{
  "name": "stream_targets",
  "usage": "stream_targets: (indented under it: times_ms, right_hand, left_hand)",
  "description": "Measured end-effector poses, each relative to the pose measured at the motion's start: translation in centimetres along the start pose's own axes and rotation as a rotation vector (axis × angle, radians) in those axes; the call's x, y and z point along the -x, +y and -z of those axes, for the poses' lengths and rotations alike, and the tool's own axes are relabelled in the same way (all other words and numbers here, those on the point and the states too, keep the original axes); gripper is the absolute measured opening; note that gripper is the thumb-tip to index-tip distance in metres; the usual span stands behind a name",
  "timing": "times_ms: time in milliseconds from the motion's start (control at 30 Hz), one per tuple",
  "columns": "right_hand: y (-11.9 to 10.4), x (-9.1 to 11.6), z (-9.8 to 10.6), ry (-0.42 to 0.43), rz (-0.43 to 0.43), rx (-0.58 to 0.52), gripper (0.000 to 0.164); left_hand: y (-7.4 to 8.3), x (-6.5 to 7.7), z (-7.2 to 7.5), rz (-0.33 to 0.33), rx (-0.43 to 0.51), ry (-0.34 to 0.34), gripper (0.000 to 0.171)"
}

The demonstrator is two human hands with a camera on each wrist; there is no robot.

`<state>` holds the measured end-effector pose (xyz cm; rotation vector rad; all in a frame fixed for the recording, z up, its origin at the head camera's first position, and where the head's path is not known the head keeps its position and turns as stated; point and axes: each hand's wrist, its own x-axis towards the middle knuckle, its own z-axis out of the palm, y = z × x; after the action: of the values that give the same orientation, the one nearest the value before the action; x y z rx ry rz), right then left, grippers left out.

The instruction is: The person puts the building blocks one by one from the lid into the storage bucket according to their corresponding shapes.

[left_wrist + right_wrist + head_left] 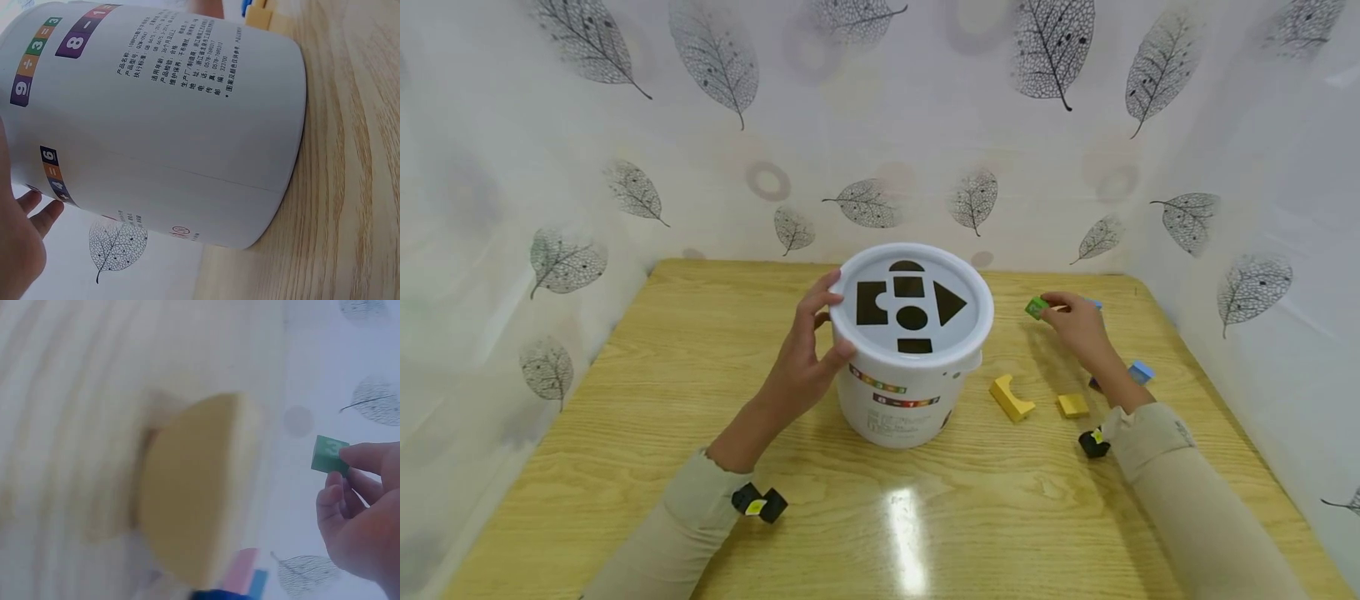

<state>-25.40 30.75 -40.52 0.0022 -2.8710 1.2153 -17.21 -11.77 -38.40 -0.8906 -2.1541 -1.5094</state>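
A white bucket (895, 417) printed with coloured number tiles stands upright mid-table. Its white lid (953, 340) has several dark shaped openings, among them a triangle, a circle and a notched square. My left hand (801, 354) holds the bucket's left side at the lid, thumb in front and fingers along the rim; in the left wrist view only part of that hand (22, 244) shows beside the printed wall. To the right of the bucket, my right hand (1081, 332) pinches a small green block (329, 454) marked with a 3, raised above the table.
Right of the bucket lie a yellow notched block (1011, 402), a yellow square block (1073, 406) and a blue block (1141, 372). More blue (1095, 304) shows behind the right hand. A blurred yellow block (187, 487) with a curved side fills the right wrist view's middle. Leaf-patterned cloth (700, 208) surrounds the table.
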Motion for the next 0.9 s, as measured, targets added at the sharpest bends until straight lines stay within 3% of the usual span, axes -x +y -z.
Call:
stream_targets:
  times_ms: [333,900]
  right_hand:
    - [-5.6,1.8,2.0,0.068,0.126,-0.094,0.047]
    - [-12.8,5.3,2.5,0.076,0.319,-0.158,0.036]
  left_hand:
    - [0.1,-0.1,-0.1,-0.026,-0.014,0.023,0.079]
    - [0.2,-0.1,-0.3,-0.020,0.000,0.023,0.079]
